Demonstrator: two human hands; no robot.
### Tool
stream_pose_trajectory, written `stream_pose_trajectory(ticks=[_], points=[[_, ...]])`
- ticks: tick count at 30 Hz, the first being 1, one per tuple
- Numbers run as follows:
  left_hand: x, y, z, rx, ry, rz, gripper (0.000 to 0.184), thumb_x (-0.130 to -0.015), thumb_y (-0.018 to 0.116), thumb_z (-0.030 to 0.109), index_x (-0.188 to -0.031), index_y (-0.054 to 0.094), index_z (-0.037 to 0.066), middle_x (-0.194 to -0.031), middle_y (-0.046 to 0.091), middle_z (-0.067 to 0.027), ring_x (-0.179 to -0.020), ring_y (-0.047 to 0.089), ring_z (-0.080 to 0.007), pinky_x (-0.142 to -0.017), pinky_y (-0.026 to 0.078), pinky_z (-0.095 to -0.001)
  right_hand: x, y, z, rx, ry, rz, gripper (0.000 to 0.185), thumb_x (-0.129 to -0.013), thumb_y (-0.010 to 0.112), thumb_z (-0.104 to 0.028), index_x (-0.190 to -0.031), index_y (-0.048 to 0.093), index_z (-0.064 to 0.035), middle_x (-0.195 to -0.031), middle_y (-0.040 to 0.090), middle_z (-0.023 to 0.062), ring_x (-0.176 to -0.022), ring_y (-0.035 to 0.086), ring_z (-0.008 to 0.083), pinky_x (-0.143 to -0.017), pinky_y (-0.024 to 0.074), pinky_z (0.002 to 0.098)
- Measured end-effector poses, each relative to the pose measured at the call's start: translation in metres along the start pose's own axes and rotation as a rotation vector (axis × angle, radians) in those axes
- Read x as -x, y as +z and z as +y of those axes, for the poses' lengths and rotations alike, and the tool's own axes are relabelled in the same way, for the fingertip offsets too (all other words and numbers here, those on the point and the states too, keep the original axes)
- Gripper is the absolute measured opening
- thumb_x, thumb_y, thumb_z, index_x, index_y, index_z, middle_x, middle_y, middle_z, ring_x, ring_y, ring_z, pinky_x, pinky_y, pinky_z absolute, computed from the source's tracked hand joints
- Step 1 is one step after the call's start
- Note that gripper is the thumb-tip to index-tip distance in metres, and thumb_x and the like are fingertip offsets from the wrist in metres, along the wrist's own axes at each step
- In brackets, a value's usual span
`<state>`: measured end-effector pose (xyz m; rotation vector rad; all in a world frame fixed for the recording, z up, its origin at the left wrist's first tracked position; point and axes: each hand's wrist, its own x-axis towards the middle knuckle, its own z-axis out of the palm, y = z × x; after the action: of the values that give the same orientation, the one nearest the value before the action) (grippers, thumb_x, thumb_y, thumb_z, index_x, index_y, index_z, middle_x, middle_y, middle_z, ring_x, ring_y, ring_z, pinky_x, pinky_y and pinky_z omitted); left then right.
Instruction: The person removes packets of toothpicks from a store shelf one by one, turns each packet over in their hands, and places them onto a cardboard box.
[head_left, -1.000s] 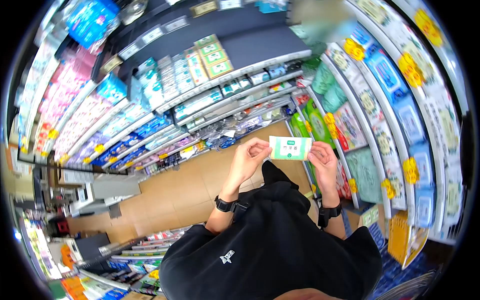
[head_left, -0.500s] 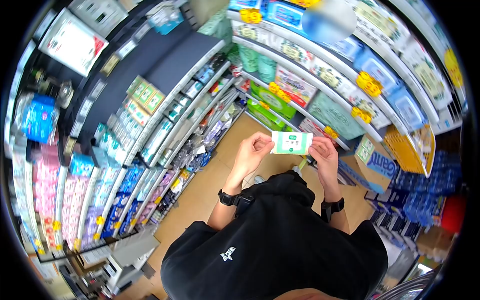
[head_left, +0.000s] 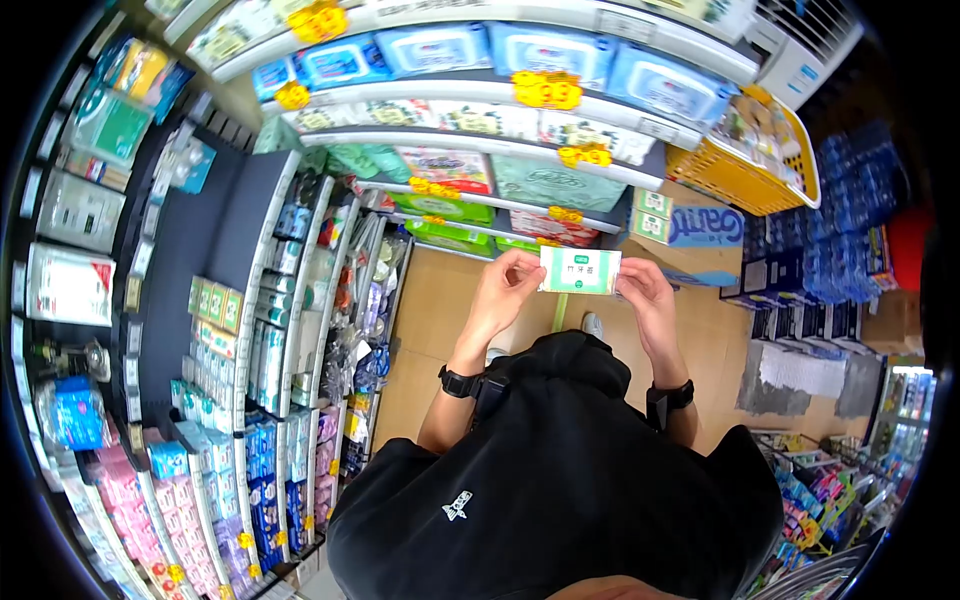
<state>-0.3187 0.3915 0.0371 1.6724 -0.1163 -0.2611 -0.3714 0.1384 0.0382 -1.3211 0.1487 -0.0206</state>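
Note:
Between my two hands I hold a small flat white-and-green packet (head_left: 580,270) with printed characters, level in front of my body. The fingers of my left hand (head_left: 508,290) pinch its left end. Its right end is gripped by the fingertips of my right hand (head_left: 646,290). Each wrist wears a black band. Beyond the packet and to its right, small green-and-white boxes (head_left: 652,216) sit on a cardboard carton (head_left: 705,235).
Shelves of wipes (head_left: 430,48) run across the top. A dark shelf unit (head_left: 185,235) with packaged goods stands at the left. A yellow basket (head_left: 755,195) and stacked blue bottle packs (head_left: 850,225) are at the right. Tiled floor (head_left: 430,335) lies below.
The view has turned to the right, so the wipes shelves now lie ahead and the basket and carton have come into fuller view. Both hands keep holding the packet.

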Motion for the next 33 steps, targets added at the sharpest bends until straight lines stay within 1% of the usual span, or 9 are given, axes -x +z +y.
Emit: stream_pose_trajectory(ticks=[3, 7, 12, 16, 21, 26, 30, 32, 33], points=[[-0.023, 0.043, 0.008, -0.053, -0.071, -0.055, 0.011, -0.092, 0.071, 0.01, -0.099, 0.067, 0.003, -0.088, 0.066, 0.0007, -0.072, 0.056, -0.004, -0.066, 0.044, -0.0214, -0.003, -0.045, -0.007, 0.028, 0.011, 0.04, 0.028, -0.094, 0.063, 0.0, -0.122, 0.059, -0.0003, -0.115, 0.065, 0.006, -0.109, 0.06, 0.0137, -0.096, 0.0474, 0.0276], [-0.058, 0.107, -0.009, -0.008, -0.026, -0.08, 0.012, -0.09, 0.072, 0.011, -0.098, 0.068, 0.003, -0.086, 0.067, 0.0001, -0.068, 0.051, -0.0054, -0.06, 0.042, -0.0243, -0.016, -0.11, -0.009, 0.08, 0.03, 0.081, 0.029, -0.095, 0.064, -0.005, -0.123, 0.059, -0.0013, -0.116, 0.065, 0.0062, -0.109, 0.06, 0.0146, -0.095, 0.0472, 0.0287], [-0.102, 0.183, -0.023, -0.125, 0.113, -0.055, 0.011, -0.088, 0.071, 0.008, -0.095, 0.067, 0.001, -0.082, 0.067, -0.0037, -0.071, 0.059, -0.0093, -0.064, 0.047, -0.0263, -0.037, -0.19, -0.006, 0.153, 0.063, 0.1, 0.029, -0.096, 0.063, -0.01, -0.124, 0.06, -0.002, -0.116, 0.065, 0.0068, -0.108, 0.06, 0.0149, -0.095, 0.0471, 0.0294], [-0.143, 0.236, -0.043, -0.165, 0.114, -0.092, 0.013, -0.087, 0.071, 0.008, -0.094, 0.066, -0.001, -0.08, 0.069, -0.0057, -0.07, 0.063, -0.0128, -0.065, 0.05, -0.0275, -0.062, -0.25, 0.007, 0.204, 0.127, 0.136, 0.029, -0.097, 0.062, -0.013, -0.124, 0.062, -0.0017, -0.114, 0.066, 0.0072, -0.108, 0.06, 0.0152, -0.095, 0.0474, 0.0296], [-0.193, 0.3, -0.086, -0.283, 0.13, -0.101, 0.017, -0.085, 0.07, 0.013, -0.094, 0.067, -0.001, -0.082, 0.071, -0.0145, -0.074, 0.07, -0.0256, -0.068, 0.054, -0.0357, -0.093, -0.318, 0.037, 0.197, 0.132, 0.2, 0.029, -0.097, 0.06, -0.012, -0.124, 0.062, -0.0018, -0.115, 0.066, 0.0069, -0.105, 0.061, 0.0156, -0.092, 0.0497, 0.0294], [-0.229, 0.343, -0.113, -0.324, 0.105, -0.086, 0.018, -0.085, 0.069, 0.015, -0.093, 0.067, -0.001, -0.084, 0.072, -0.0151, -0.076, 0.071, -0.0263, -0.07, 0.056, -0.0359, -0.13, -0.365, 0.082, 0.186, 0.161, 0.252, 0.028, -0.096, 0.059, -0.011, -0.123, 0.062, -0.0019, -0.114, 0.066, 0.0065, -0.104, 0.062, 0.0151, -0.09, 0.0519, 0.0297], [-0.256, 0.364, -0.15, -0.361, -0.019, -0.096, 0.022, -0.083, 0.07, 0.018, -0.095, 0.068, 0.0, -0.088, 0.074, -0.0152, -0.08, 0.072, -0.0278, -0.074, 0.057, -0.036, -0.154, -0.382, 0.108, 0.19, 0.208, 0.294, 0.028, -0.095, 0.059, -0.009, -0.122, 0.063, -0.0018, -0.112, 0.066, 0.0064, -0.104, 0.063, 0.0153, -0.09, 0.053, 0.0301], [-0.266, 0.37, -0.169, -0.396, -0.017, -0.091, 0.021, -0.083, 0.07, 0.016, -0.096, 0.068, 0.0, -0.09, 0.074, -0.015, -0.083, 0.072, -0.0279, -0.076, 0.057, -0.0358, -0.163, -0.382, 0.109, 0.143, 0.206, 0.364, 0.029, -0.092, 0.061, -0.008, -0.119, 0.063, 0.0015, -0.105, 0.068, 0.0076, -0.093, 0.063, 0.0146, -0.082, 0.0514, 0.0278], [-0.271, 0.372, -0.173, -0.4, -0.055, -0.101, 0.026, -0.083, 0.073, 0.016, -0.1, 0.068, -0.002, -0.091, 0.074, -0.0135, -0.083, 0.071, -0.0216, -0.076, 0.056, -0.0319, -0.167, -0.385, 0.115, 0.151, 0.199, 0.359, 0.029, -0.092, 0.061, -0.008, -0.119, 0.064, 0.0017, -0.105, 0.069, 0.0085, -0.093, 0.064, 0.0152, -0.082, 0.0521, 0.0283]])
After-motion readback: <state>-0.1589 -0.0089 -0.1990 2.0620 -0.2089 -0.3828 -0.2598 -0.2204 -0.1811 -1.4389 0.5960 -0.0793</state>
